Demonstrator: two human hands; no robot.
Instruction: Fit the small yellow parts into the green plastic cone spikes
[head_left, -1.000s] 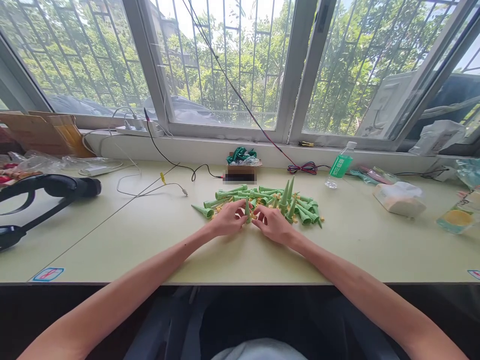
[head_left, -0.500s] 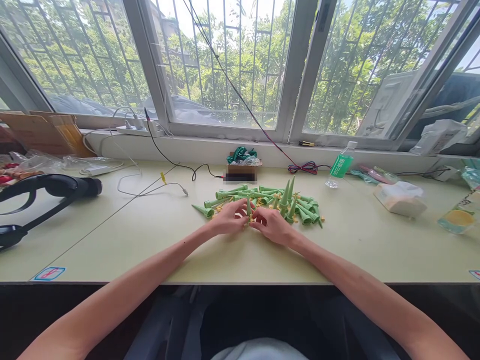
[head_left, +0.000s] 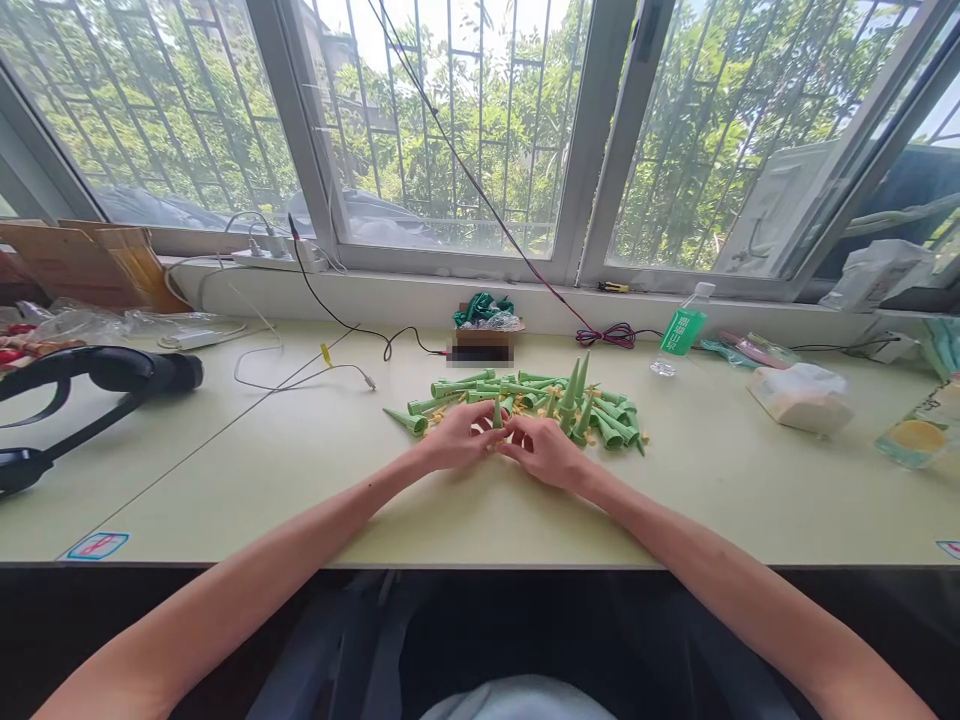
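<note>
Between my two hands a small green cone (head_left: 497,413) stands upright, tip up. My left hand (head_left: 459,437) is closed round its lower part from the left, thumb and fingers curled. From the right, my right hand (head_left: 544,448) pinches at the cone's base; a small yellowish piece seems to be there, mostly hidden by the fingertips. Just behind the hands lies a heap of green cones (head_left: 465,386) mixed with small yellow pieces. Several cones (head_left: 574,390) stand upright to the right of my right hand.
A small cardboard box (head_left: 487,338) with green wrapping sits behind the heap. A water bottle (head_left: 679,335) and a tissue pack (head_left: 801,396) are to the right. A black headset (head_left: 112,375) and a white cable (head_left: 315,380) lie to the left.
My right fingertips have shifted slightly at the cone's base, closer to my left fingers. The cone and the heap stay where they were.
</note>
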